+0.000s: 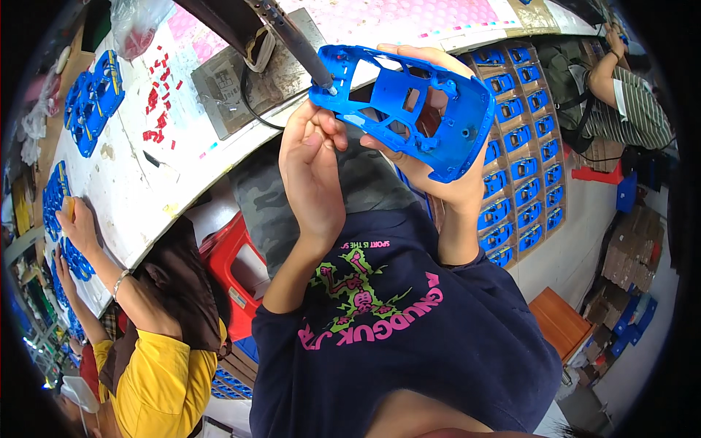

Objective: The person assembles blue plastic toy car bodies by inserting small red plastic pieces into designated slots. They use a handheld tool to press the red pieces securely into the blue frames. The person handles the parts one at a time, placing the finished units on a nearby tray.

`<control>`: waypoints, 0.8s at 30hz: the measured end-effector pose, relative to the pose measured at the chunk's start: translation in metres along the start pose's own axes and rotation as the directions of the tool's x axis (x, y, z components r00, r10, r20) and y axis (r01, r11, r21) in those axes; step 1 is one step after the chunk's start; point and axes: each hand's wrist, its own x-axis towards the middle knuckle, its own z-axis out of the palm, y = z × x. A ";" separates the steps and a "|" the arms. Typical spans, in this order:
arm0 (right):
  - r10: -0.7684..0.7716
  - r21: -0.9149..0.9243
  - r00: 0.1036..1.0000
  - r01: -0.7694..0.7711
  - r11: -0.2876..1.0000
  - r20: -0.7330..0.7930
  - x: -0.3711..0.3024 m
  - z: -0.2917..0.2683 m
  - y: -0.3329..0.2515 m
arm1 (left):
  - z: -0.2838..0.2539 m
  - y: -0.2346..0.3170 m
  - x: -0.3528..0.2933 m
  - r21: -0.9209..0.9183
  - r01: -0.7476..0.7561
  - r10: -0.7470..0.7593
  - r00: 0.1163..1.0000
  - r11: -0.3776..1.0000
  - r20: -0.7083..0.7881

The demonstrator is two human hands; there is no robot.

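A blue plastic toy car body shell (467,139) is held up before me, its hollow underside showing. My right hand (453,186) grips it from behind and below at the wide end, with fingers along both long sides. My left hand (312,157) has its fingers curled, and its fingertips press the shell's narrower left end. Just above those fingertips, the metal tip of a dark rod-shaped tool (296,50) meets the inside of that end. Whether a small part sits under the tip is hidden.
Small red pieces (155,109) lie scattered on the white table (197,150), beside a metal plate (219,95). More blue shells (93,102) stand at the left, where a co-worker in yellow (164,372) handles some. Trays of shells (522,139) fill the right. A red stool (234,270) stands left.
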 end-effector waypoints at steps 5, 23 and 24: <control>0.056 0.112 0.993 -0.044 0.993 -0.105 -0.001 0.005 0.000 | 0.000 0.001 0.000 -0.003 0.001 -0.001 1.000 1.000 0.012; 0.048 0.092 0.997 -0.043 0.995 -0.058 0.000 0.002 0.005 | -0.006 0.000 0.000 0.100 0.016 -0.023 0.997 0.995 0.070; 0.009 0.080 0.997 -0.003 0.997 -0.076 0.000 0.003 0.006 | -0.005 0.000 0.000 0.102 0.014 -0.021 0.997 0.995 0.068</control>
